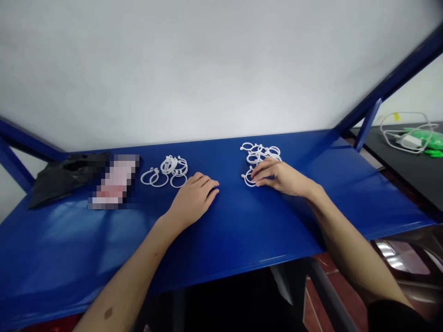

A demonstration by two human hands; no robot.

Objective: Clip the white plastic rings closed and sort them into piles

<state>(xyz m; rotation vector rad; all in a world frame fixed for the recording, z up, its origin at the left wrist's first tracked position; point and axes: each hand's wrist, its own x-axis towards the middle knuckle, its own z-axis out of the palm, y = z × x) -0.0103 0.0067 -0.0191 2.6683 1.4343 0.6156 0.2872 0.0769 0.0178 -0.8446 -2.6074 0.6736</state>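
My left hand (197, 196) lies palm down on the blue table, its fingers stretched out and nothing held. Just beyond it is a loose pile of white plastic curtain rings (169, 164) with small ball ends. At the right, my right hand (277, 175) pinches the edge of a white curtain ring (248, 180) close to the tabletop. Its fingertips hide part of that ring. Behind the right hand lies a second group of curtain rings (254, 158), some overlapping and partly covered by the hand.
The blue table (235, 240) meets a white wall (207, 69). At the left lie a black plastic bag (58, 180) and a blurred-out flat object (114, 182). Blue metal bars (368, 122) rise at both ends. A white cable with a charger (410, 140) rests on a black surface at the right.
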